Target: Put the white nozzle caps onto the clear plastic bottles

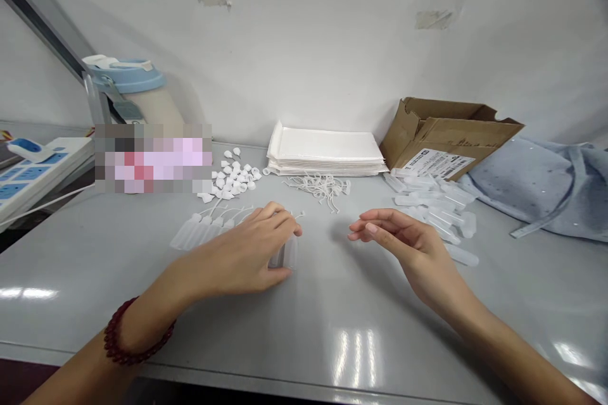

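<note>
My left hand [247, 243] lies over the right end of a row of translucent plastic tubes [189, 232]. Its thumb rests at the bottom end of the last tube [289, 254] and its fingers curl over the top end, spanning it lengthwise. Thin white strings stick out past the white caps of these tubes; some are hidden beneath the hand. My right hand [403, 237] hovers over the table, fingers loosely bent and apart, holding nothing. Beside it on the right lies a pile of loose translucent tubes [439, 212].
White caps [232, 178] are heaped at the back left, with loose white strings [323, 186] in the middle. Against the wall are stacked white envelopes [327, 147] and an open cardboard box [456, 139]. Grey-blue cloth [546, 183] lies right; a tumbler [152, 98] and power strip [38, 171] stand left.
</note>
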A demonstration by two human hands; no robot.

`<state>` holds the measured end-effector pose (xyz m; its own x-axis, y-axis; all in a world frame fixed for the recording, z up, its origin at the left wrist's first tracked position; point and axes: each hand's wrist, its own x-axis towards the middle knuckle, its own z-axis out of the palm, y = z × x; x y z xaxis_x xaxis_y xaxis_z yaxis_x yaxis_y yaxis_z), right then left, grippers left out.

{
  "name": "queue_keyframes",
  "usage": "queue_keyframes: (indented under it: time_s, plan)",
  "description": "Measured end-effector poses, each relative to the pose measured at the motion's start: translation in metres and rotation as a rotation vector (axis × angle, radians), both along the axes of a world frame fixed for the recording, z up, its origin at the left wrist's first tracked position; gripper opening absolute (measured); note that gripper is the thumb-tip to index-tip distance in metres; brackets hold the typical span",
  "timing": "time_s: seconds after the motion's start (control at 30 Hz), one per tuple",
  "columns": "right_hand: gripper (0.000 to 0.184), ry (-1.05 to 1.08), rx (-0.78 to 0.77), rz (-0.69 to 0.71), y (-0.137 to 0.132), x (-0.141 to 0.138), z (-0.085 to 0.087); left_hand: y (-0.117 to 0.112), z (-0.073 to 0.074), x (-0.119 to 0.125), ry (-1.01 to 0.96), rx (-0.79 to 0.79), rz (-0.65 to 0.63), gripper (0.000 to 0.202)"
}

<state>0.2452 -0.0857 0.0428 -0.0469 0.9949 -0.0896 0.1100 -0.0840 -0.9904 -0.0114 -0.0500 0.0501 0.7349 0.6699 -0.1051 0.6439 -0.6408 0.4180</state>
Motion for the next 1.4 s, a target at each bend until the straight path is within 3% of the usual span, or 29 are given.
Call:
queue_keyframes:
  time_s: [0.2,1.4]
  plan:
    - [0.020,0.003,0.005,-0.003,0.0023,-0.0003,-0.0001,-0.0014,0.0021,-0.0006,-0.013,0.011,-0.010,0.023]
    - [0.024,-0.021,0.002,-0.006,0.0019,-0.0007,0.0016,-0.0021,0.0022,-0.0003,-0.020,0.050,-0.053,0.033]
